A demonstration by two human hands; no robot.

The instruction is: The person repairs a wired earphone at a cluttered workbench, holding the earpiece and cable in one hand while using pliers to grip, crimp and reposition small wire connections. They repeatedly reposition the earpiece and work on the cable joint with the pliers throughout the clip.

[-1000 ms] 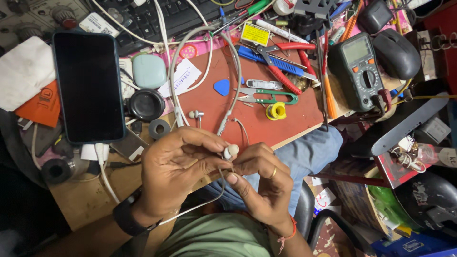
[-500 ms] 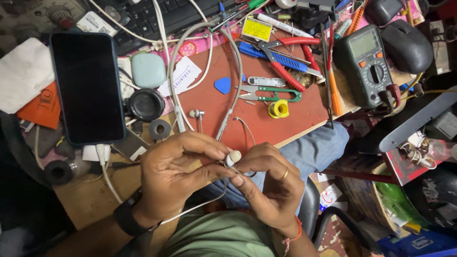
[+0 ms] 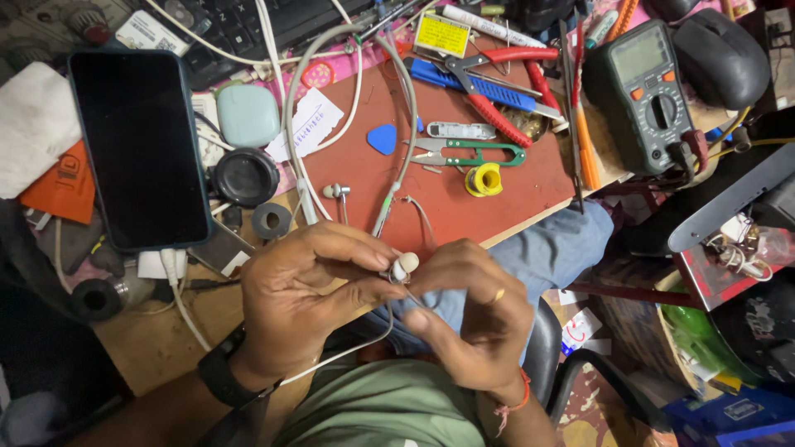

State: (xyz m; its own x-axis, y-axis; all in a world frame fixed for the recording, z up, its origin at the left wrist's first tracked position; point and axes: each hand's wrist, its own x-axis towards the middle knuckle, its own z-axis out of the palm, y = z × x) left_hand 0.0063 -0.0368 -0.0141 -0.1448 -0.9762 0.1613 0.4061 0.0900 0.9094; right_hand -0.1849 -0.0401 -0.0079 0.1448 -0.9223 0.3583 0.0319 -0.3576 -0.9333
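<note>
1. Hands meet at lower centre of the frame, over the lap. The left hand (image 3: 306,298) is closed in a pinch on a small white earbud (image 3: 404,266); the right hand (image 3: 476,319) is curled against it from the other side, fingertips on the earbud's underside, where a thin metal tool or wire seems to sit, too small to tell.
2. The earbud's grey cable (image 3: 348,352) loops below the left hand.
3. Step in hand, as judged: close work on the earbud body, opening or probing. The next move calls for a steady left pinch and fine right fingertip pressure.
4. Further up, on the red mat (image 3: 497,194): a second earbud (image 3: 334,191), blue pick (image 3: 383,138), green snips (image 3: 468,152), solder spool (image 3: 484,180).
5. Upper left: dark phone (image 3: 139,149). Upper right: multimeter (image 3: 650,95).
</note>
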